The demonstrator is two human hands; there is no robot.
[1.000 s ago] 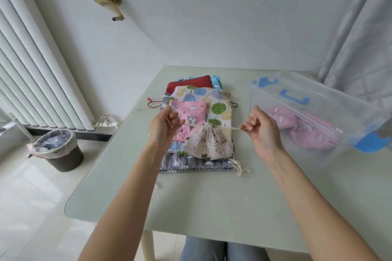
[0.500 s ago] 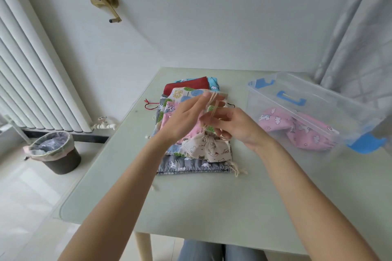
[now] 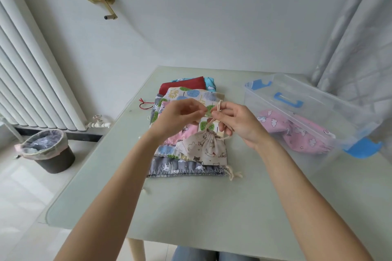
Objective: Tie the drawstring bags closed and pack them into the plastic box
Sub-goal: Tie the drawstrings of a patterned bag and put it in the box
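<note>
**Knotting the cord on a small beige bag**

Seen from the head camera, pinching is the work of both hands at the centre of the frame. The left hand [image 3: 180,115] and the right hand [image 3: 237,123] meet above the small beige cat-print drawstring bag [image 3: 204,147], whose neck is gathered tight. Each grip is narrow: fingers curled on the cream drawstring cord [image 3: 218,106], which loops up between the two hands and runs down to the bag's neck. The beige bag rests on a flat stack of patterned cloth bags [image 3: 186,93] on the pale green bench [image 3: 191,207]; a grey cat-print bag [image 3: 184,168] shows at the stack's lower edge. At the right of the frame sits the clear plastic box with blue handles [image 3: 297,104], holding a pink cloud-print bag [image 3: 297,133]. At lower left, on the floor, stands a dark waste bin with a plastic liner [image 3: 46,150].
</note>
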